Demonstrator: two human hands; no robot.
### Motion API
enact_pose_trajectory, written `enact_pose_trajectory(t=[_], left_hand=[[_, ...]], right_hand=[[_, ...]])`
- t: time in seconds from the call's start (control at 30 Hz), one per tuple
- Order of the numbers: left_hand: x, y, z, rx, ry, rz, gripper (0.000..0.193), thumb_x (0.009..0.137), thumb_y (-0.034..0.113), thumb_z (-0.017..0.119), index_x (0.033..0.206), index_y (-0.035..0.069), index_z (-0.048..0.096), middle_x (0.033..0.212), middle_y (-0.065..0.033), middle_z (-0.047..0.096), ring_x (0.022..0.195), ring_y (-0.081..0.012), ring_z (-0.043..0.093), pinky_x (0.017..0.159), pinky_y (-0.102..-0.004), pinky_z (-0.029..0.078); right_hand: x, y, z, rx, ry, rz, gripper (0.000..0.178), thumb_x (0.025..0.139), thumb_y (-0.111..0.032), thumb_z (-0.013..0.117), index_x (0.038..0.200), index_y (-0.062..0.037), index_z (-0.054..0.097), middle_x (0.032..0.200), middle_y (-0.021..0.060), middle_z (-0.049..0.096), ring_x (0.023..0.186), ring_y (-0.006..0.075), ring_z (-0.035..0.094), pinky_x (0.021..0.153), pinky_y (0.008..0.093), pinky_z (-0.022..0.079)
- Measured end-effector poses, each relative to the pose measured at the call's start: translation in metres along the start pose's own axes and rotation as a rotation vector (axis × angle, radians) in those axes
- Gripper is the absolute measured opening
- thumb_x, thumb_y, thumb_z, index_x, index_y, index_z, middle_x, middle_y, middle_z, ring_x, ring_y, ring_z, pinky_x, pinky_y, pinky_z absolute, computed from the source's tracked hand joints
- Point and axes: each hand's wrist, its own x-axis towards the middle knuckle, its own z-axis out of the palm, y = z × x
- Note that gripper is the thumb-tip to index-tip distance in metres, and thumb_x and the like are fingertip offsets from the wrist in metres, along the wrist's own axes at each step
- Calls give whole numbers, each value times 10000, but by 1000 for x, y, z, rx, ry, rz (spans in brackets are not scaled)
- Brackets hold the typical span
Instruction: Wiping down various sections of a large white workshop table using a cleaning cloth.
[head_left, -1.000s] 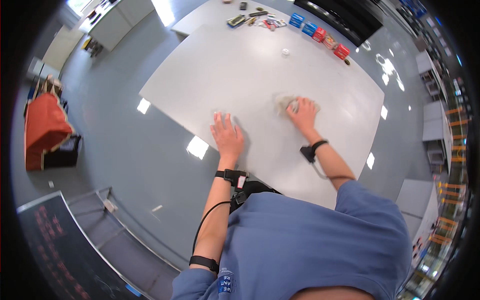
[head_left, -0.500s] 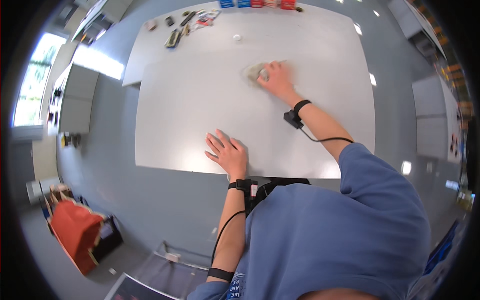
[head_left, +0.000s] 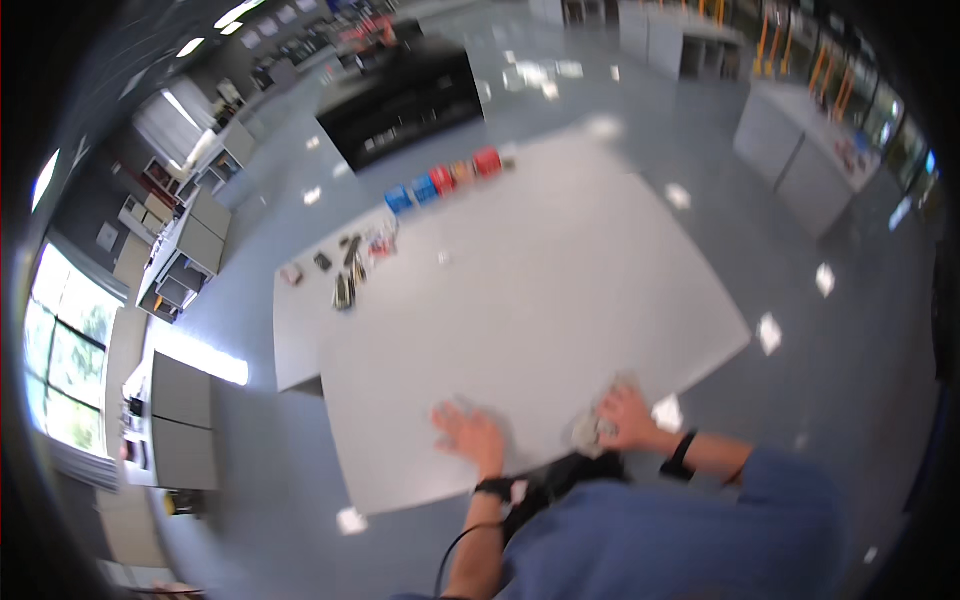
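Note:
My left hand (head_left: 472, 438) lies on the white table (head_left: 520, 320) near its front edge, fingers spread and holding nothing. To the right, also close to the front edge, my right hand (head_left: 626, 415) presses down on a bunched, pale grey-beige cloth (head_left: 587, 433) with bent fingers. Part of the cloth sticks out to the left of the hand, and the rest is hidden under the palm. The picture is slightly blurred, so the fingertips are not sharp.
Along the far edge stand several blue and red boxes (head_left: 442, 181). Small tools and packets (head_left: 350, 262) lie at the far left, and a small white round item (head_left: 445, 258) sits mid-table. A black cabinet (head_left: 400, 100) stands beyond; a grey cabinet (head_left: 812, 150) is far right.
My right hand has drawn the cloth from the far middle of the table to the front edge. My left hand stays spread near the front. The view has tilted up, showing more room.

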Motion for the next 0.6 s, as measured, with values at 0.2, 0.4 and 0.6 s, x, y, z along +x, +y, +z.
enact_pose_trajectory(t=[0.2, 0.4, 0.6], left_hand=[[47, -73, -8, -122, 38, 129, 587, 903, 258, 462, 1418, 2, 344, 1517, -190, 277, 1439, -296, 188, 1103, -639, 79], [54, -102, 6, -112, 56, 158, 548, 899, 253, 459, 1376, -11, 410, 1480, -203, 341, 1417, -301, 243, 1125, -602, 93], [51, -84, -5, -87, 109, 186, 548, 885, 242, 464, 1362, -25, 424, 1463, -211, 360, 1405, -308, 270, 1133, -582, 110]], right_hand=[[26, -35, 37, -137, 57, -20, 443, 722, -455, 651, 1025, -132, 644, 1012, 90, 565, 1008, 291, 499, 872, 451, 375], [87, -22, 51, -114, 13, -144, 447, 721, -447, 643, 1034, -128, 627, 1008, 89, 551, 1010, 288, 495, 868, 448, 375], [177, 23, 43, -175, 90, -27, 439, 741, -432, 628, 1045, -116, 618, 1016, 101, 554, 1022, 297, 498, 877, 453, 387]])
